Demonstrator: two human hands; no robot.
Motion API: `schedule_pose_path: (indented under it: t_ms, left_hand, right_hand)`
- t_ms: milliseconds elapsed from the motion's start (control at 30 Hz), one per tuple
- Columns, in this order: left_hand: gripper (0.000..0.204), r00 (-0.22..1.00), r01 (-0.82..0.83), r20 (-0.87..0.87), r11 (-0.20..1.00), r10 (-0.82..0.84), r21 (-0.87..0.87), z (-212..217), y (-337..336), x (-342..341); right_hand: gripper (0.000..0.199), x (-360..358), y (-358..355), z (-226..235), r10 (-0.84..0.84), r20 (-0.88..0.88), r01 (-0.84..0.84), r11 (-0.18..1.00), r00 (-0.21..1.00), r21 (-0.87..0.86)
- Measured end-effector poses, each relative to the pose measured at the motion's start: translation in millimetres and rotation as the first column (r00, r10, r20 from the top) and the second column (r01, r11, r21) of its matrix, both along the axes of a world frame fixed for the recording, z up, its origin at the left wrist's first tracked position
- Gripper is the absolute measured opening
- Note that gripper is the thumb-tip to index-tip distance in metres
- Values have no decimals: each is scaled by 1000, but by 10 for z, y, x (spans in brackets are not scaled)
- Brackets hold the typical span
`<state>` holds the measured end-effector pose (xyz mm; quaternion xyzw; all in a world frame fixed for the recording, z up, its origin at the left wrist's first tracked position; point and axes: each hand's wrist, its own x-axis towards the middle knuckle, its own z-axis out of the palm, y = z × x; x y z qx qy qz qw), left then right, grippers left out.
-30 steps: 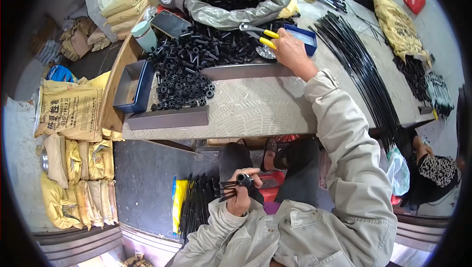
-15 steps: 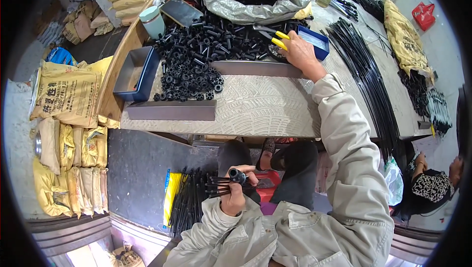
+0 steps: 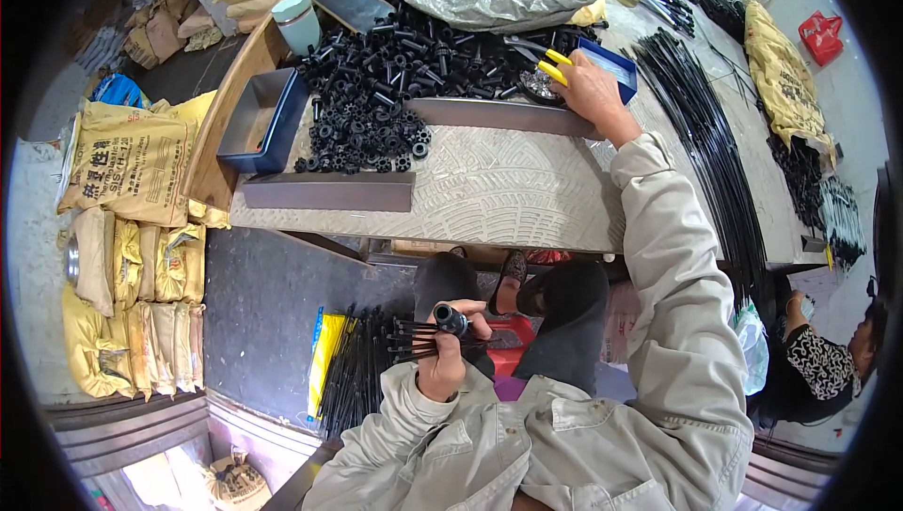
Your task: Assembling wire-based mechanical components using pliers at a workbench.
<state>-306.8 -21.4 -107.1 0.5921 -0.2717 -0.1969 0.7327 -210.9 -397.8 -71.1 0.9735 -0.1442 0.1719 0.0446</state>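
Pliers at the pile: at a workbench (image 3: 508, 158), the right hand (image 3: 596, 95) is closed on yellow-handled pliers (image 3: 553, 72) beside a blue box (image 3: 628, 88), its tightness hidden. Short of the bench's near edge, the left hand (image 3: 444, 365) wraps thin black rods (image 3: 412, 342) and a black tubular fitting (image 3: 450, 319); good handling likely means bunching them snugly, pliers clear of the loose black fittings (image 3: 376, 88).

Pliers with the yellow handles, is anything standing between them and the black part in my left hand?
Yes. A grey bar runs across the desk, between the pliers and the desk's near edge. That edge comes next, with the left hand and black part beyond it, on your side.
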Motion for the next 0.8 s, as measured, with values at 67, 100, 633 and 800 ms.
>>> schedule_pose_path:
  t_ms: [67,100,633,800]
  left_hand:
    - [60,1000,3,16,1000,-3,2,10,-1,-3]
    - [60,1000,3,13,1000,-3,8,8,-9,-9]
    - [54,981,154,-104,985,-162,-84,373,-130,-65]
    - [56,974,225,-19,972,-226,-67,459,-173,-214]
  right_hand:
    - [21,27,24,-11,21,43,-21,1000,999,8]
    - [20,24,23,-19,47,84,-49,999,995,14]
    - [7,-1593,1970,42,-60,462,-465,-184,885,866]
    - [14,-1817,2361,-77,-160,721,-737,-203,675,645]
